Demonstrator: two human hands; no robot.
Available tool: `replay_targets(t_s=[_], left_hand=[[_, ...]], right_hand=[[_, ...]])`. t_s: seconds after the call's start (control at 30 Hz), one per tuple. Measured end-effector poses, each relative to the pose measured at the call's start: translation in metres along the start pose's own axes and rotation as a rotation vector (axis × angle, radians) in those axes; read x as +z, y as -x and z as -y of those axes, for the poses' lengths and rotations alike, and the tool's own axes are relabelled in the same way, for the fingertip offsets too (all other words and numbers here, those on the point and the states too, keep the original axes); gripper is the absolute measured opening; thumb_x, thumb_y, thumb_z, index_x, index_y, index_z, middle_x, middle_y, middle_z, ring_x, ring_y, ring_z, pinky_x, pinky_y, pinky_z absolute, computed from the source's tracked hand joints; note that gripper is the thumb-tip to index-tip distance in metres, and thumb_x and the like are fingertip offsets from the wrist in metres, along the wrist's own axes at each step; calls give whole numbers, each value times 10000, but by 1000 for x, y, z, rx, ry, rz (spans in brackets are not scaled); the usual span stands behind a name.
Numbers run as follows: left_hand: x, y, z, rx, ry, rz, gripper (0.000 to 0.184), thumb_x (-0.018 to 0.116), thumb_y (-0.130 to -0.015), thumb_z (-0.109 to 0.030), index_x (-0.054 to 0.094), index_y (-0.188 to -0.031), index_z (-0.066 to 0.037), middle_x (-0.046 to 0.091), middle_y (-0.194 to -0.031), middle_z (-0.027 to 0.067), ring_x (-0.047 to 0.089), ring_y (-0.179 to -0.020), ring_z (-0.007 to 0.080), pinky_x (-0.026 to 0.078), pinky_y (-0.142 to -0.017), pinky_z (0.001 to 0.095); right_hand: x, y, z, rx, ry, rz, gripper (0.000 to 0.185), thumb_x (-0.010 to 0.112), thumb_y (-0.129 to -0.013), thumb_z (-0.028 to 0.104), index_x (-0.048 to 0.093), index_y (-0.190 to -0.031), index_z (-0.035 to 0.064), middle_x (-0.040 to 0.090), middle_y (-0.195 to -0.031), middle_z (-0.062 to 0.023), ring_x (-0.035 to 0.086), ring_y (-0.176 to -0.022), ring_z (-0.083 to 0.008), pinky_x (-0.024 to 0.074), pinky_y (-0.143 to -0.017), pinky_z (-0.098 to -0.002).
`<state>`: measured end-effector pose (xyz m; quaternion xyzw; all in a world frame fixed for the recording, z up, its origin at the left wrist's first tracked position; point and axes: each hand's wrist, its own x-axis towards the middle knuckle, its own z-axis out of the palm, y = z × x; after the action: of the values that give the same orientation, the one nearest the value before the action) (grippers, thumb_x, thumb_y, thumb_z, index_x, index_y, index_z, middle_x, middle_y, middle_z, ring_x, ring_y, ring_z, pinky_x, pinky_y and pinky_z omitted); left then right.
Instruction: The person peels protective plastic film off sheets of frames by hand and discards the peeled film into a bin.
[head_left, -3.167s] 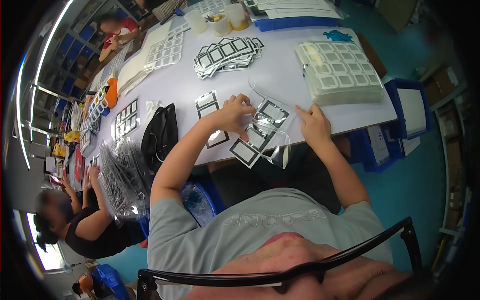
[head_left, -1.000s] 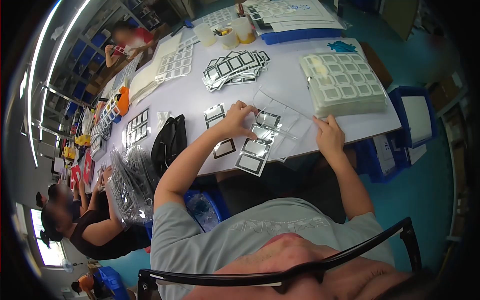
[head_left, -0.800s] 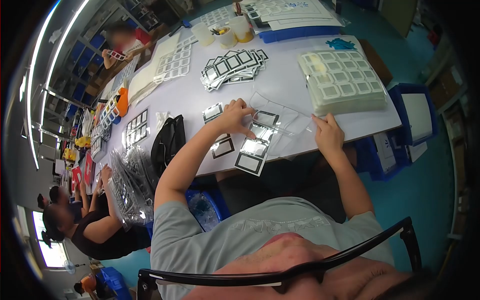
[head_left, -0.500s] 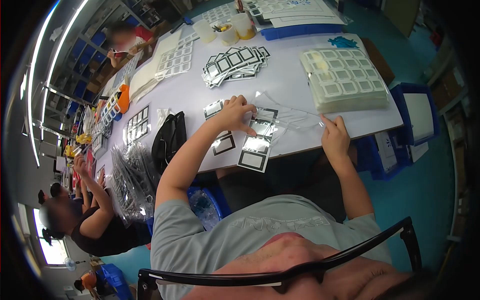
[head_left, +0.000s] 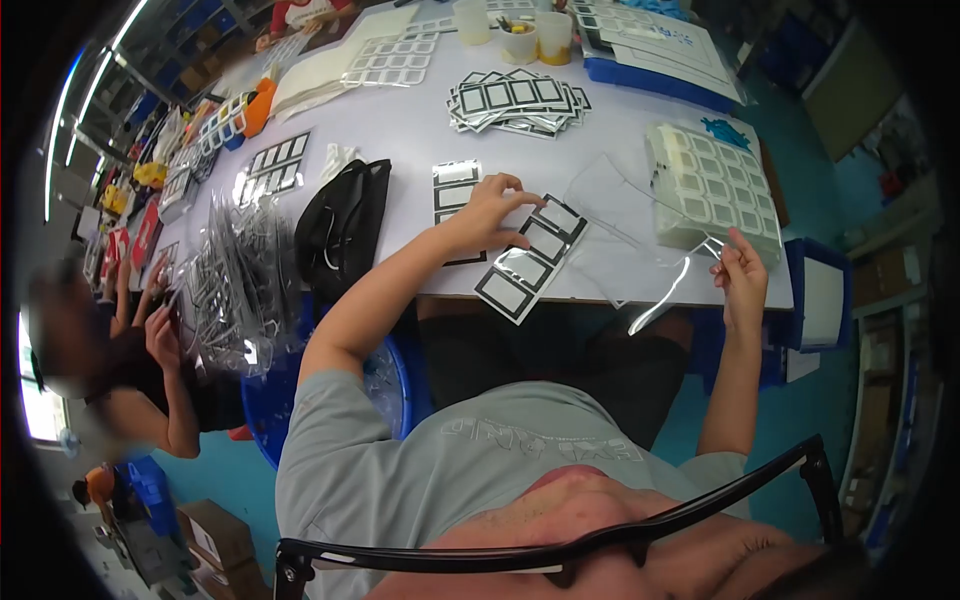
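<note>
Near the table's front edge, a strip of black-bordered frames (head_left: pixel 531 258) lies tilted, its lower end over the edge. The thumb and fingers of my left hand (head_left: pixel 497 213) are at its upper left side, holding it. To the right, my right hand (head_left: pixel 740 275) pinches the corner of a clear plastic film (head_left: pixel 655 235), which spreads leftward, away from the strip. Another framed strip (head_left: pixel 457 190) lies flat, partly under my left hand. Beyond my hands is a pile of similar strips (head_left: pixel 515 97). A thick stack of white-framed sheets (head_left: pixel 712 190) stands beside my right hand.
A black pouch (head_left: pixel 345 225) and a plastic-wrapped bundle (head_left: pixel 240 285) lie at the left. Cups (head_left: pixel 518 42) and a blue tray (head_left: pixel 655 82) are at the back. A blue bin (head_left: pixel 400 385) stands below the table. Co-workers sit at the left and far left.
My right hand has moved right and lifted, drawing the clear film off the strip. The strip is now more tilted under my left hand. The whole view has shifted.
</note>
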<state>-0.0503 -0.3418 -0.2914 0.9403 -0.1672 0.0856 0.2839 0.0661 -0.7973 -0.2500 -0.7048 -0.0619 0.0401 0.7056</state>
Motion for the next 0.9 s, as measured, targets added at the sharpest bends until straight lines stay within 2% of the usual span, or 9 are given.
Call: replay_targets(t_s=[0.27,0.33,0.4,0.43,0.53,0.57,0.6,0.77,0.9], left_hand=[[3,2,14,63,-320,92,513,751,-924,-531,699,-1420,-411,433,-1624,144,297,-1540,457,272,-1201,667],[0,0,12,13,-294,120,481,734,-931,-543,713,-1399,-430,452,-1609,151,309,-1546,448,274,-1228,624],[5,-2,12,19,-310,109,524,753,-929,-483,682,-1441,-397,467,-1599,147,334,-1539,425,288,-1227,623],[8,-2,7,47,-340,29,560,763,-933,-428,652,-1474,-335,474,-1589,156,367,-1516,419,314,-1206,612],[20,-3,-20,104,-285,-161,642,777,-934,-347,580,-1519,-167,502,-1553,184,439,-1464,400,372,-1168,557],[21,2,-38,109,-245,-199,630,772,-939,-364,589,-1492,-123,519,-1526,203,454,-1447,405,389,-1153,539],[18,11,-54,98,-196,-193,678,794,-911,-421,595,-1489,-129,524,-1525,211,445,-1458,410,381,-1164,534],[28,59,-85,47,-179,-261,794,833,-850,-510,597,-1493,-109,508,-1570,197,417,-1485,427,339,-1215,545],[-14,105,-77,-223,96,-343,693,611,-1040,-446,434,-1613,-98,422,-1660,216,382,-1537,415,307,-1253,551]], right_hand=[[-88,-77,91,80,-61,35,411,721,-1008,124,671,-1380,-45,683,-942,-7,669,-812,-103,471,-618,-212],[-136,-119,136,17,-108,90,430,703,-1020,137,653,-1410,-36,738,-1052,-45,700,-906,-108,492,-655,-201],[-96,-133,203,-288,-87,-75,431,668,-1045,152,637,-1435,-27,746,-1268,-89,721,-991,-119,526,-760,-199],[-53,-120,241,-410,-29,-67,420,645,-1060,150,632,-1442,-24,717,-1352,-93,720,-1054,-130,533,-822,-208],[196,26,315,-897,119,-11,401,652,-1051,159,611,-1328,-128,713,-1086,-250,763,-872,-313,650,-652,-339],[248,59,317,-1022,154,66,365,611,-1099,172,591,-1332,-108,726,-1032,-241,776,-962,-313,679,-775,-342],[277,62,313,-1284,389,61,316,562,-1096,158,663,-1331,-26,723,-1211,-175,763,-1038,-267,622,-887,-316],[557,153,225,-2019,-388,243,195,704,-828,160,771,-1011,154,701,-889,-66,733,-729,-205,592,-633,-367],[630,225,105,-1616,714,1310,174,687,-916,204,811,-996,111,778,-1047,-126,789,-996,-330,633,-809,-458]])
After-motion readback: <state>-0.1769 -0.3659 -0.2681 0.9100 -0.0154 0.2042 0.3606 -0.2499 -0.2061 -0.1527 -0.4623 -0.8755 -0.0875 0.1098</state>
